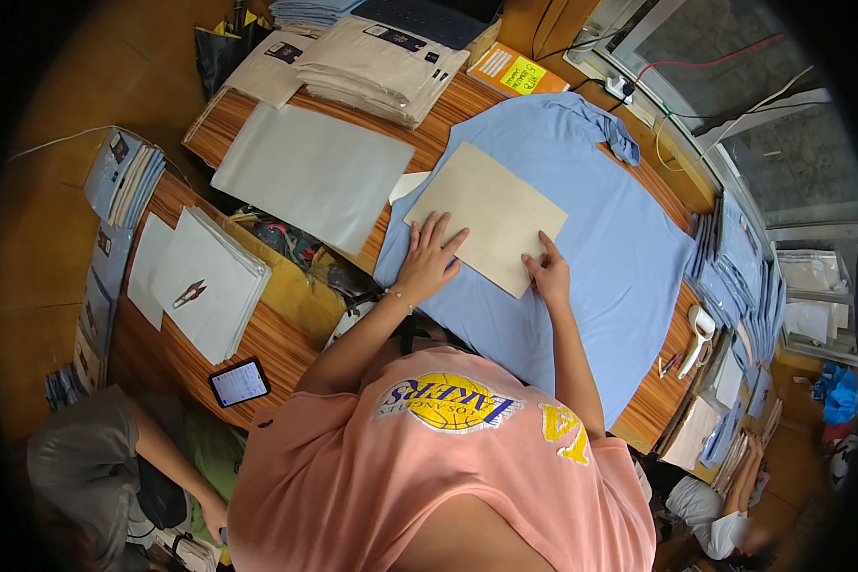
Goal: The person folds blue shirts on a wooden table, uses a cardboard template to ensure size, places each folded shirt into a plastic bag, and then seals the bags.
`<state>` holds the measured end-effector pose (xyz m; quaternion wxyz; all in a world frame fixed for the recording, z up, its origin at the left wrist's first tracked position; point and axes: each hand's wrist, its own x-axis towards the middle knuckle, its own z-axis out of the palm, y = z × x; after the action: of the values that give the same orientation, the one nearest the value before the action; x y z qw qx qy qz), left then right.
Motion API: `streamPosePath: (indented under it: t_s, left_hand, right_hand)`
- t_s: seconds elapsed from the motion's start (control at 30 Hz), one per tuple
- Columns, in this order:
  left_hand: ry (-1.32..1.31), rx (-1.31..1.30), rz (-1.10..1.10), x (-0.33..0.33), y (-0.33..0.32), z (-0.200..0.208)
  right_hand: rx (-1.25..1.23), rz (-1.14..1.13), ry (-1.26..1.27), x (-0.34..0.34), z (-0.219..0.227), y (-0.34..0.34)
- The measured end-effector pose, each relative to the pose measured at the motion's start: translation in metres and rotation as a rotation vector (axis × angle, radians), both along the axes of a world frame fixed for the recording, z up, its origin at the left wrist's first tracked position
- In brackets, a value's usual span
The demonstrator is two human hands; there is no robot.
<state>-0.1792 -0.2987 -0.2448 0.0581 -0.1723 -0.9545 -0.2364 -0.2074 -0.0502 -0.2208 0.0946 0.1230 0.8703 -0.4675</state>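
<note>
A light blue shirt [610, 276] lies spread over the wood-grain table in front of me, its collar toward the far right. On top of it rests a flat beige cardboard sheet [491, 214], set at an angle. My left hand [431, 259] lies palm down with spread fingers on the sheet's near left edge. At its near right edge is my right hand [549, 275], its thumb and index finger apart and touching the board; the other fingers are curled and partly hidden. A white slip [407, 187] shows beside the sheet's left corner.
Clear plastic bags [315, 167] and packed shirts [381, 62] lie beyond. To the left are white sheets [210, 276], thread snips [189, 294] and a phone [239, 382]. Folded blue shirts [734, 276] and a white tag gun [701, 329] sit right. Other people [114, 467] are nearby.
</note>
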Motion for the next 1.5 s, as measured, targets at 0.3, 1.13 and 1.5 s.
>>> streamPosePath:
  t_s: [0.3,1.13,1.5]
  left_hand:
    - [0.051,-0.038,0.030,0.002,0.003,0.007]
    - [0.090,0.067,0.035,0.003,0.003,0.012]
    - [-1.089,0.540,-0.055,0.122,-0.037,-0.054]
  right_hand:
    - [0.046,0.022,0.018,0.001,0.002,0.001]
    - [0.390,0.041,0.045,0.008,0.023,-0.005]
    - [-0.201,0.084,-0.695,0.242,0.045,0.197]
